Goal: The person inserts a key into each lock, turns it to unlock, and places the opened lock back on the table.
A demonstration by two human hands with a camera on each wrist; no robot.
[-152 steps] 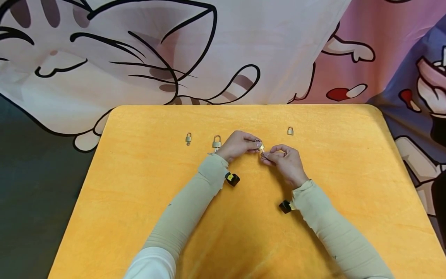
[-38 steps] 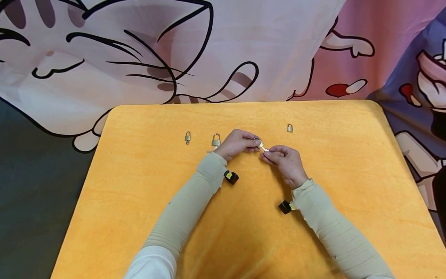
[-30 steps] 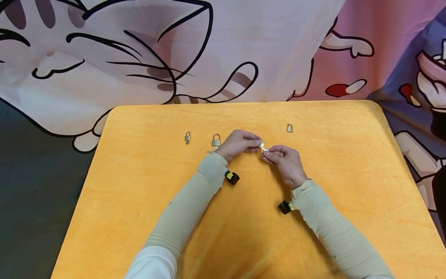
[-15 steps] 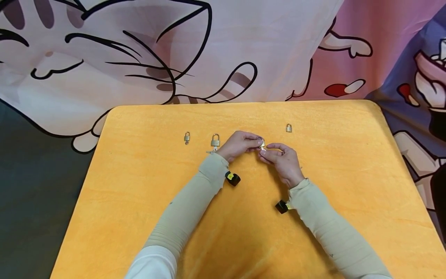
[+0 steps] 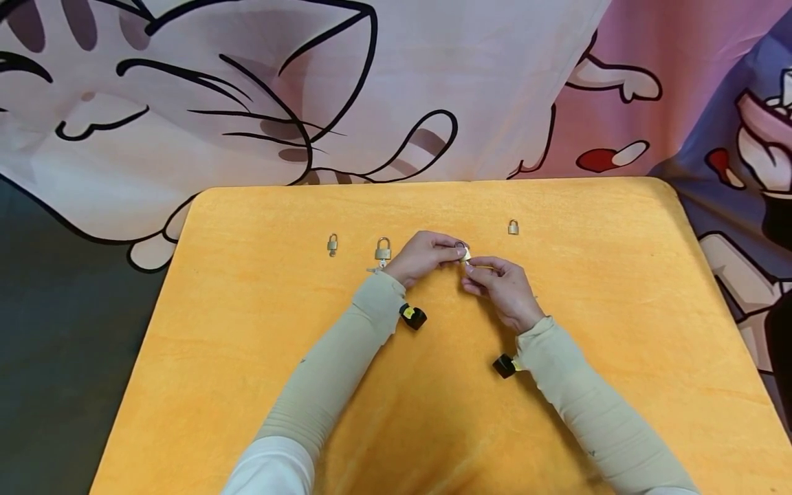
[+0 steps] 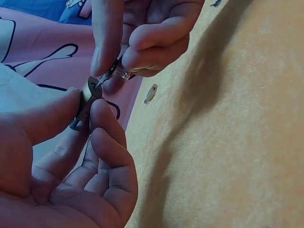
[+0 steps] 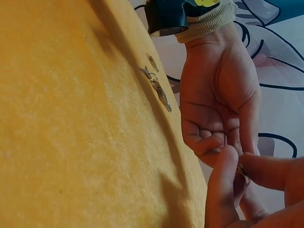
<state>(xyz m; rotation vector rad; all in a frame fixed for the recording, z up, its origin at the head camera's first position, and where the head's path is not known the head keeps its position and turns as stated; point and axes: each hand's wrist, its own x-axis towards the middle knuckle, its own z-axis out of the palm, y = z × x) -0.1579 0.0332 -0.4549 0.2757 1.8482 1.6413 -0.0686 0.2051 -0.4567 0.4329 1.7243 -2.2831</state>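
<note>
In the head view my left hand [image 5: 427, 258] pinches a small brass padlock [image 5: 465, 255] between thumb and fingers, above the table. The left wrist view shows the padlock's body [image 6: 89, 96] with its keyhole end toward my right hand [image 6: 152, 40]. A key [image 6: 103, 80] is pinched by the right thumb and fingers, its blade at the keyhole; how deep it sits I cannot tell. From the right wrist, the fingertips of both hands meet and mostly hide the padlock. The right hand [image 5: 504, 289] stands just right of the left.
A larger padlock with keys [image 5: 383, 250] lies beside the left wrist, and a small padlock with a key [image 5: 333, 245] farther left. Another padlock [image 5: 513, 227] lies at the back right of the yellow table [image 5: 278, 385]. A printed cloth [image 5: 482, 55] hangs behind.
Both hands stay together over the same spot. The padlock and key have swung from slanting right to more upright, and my right fingers have shifted their grip slightly on the key.
</note>
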